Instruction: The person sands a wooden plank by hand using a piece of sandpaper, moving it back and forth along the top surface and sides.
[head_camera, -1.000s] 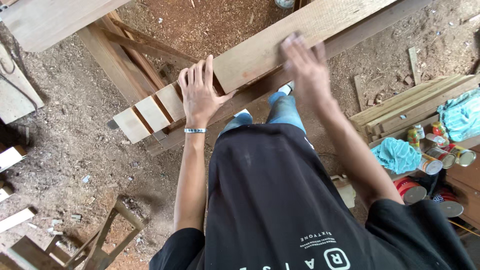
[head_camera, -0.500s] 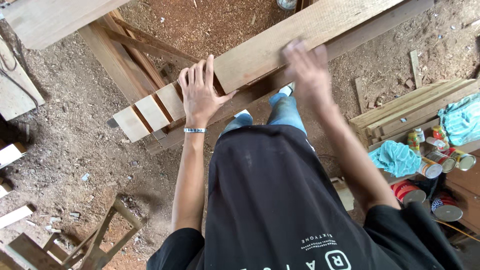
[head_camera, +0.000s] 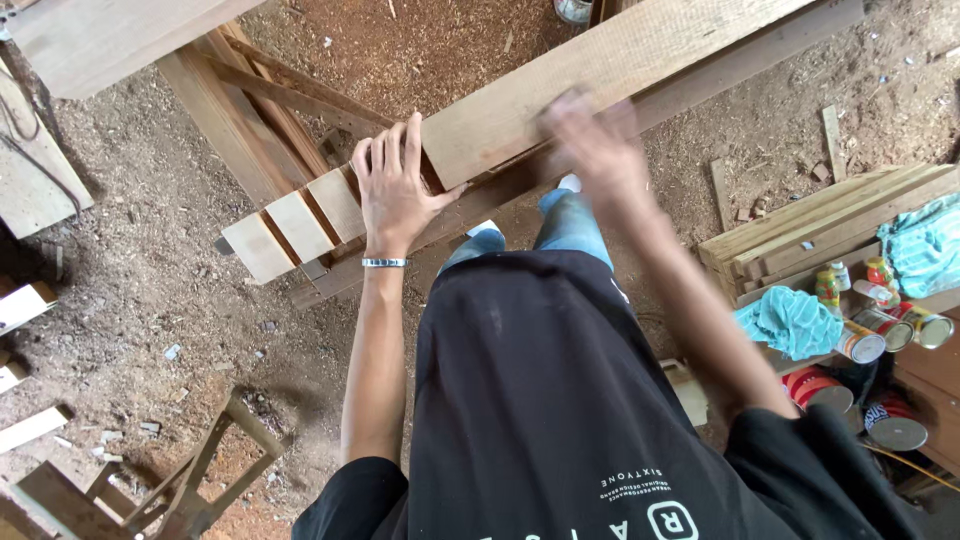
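Left to right. Short pale offcuts (head_camera: 295, 225) lie side by side on the low end of the wooden trestle frame (head_camera: 250, 120), near its lower-left corner. Just beside them the left hand (head_camera: 395, 190), with a metal bracelet at the wrist, lies flat and spread, fingers extended, pressed on the near end of the long plank (head_camera: 600, 80); it steadies by pressure, not by a closed grasp.

The plank rests on the frame. Its long axis runs diagonally, near end low by the left hand, far end pointing up and right toward the top-right corner of view, broad face up.

The right hand (head_camera: 590, 150) is over the plank's face close to its near edge, motion-blurred. Whether it holds anything, or is clenched or loose, cannot be told.

Judgement on progress: the face looks even and pale with no clear worked and unworked boundary, so the share done is not readable; most of the length lies beyond the hands.

Far right: stacked boards (head_camera: 820, 225), a teal rag (head_camera: 790, 320), cans.
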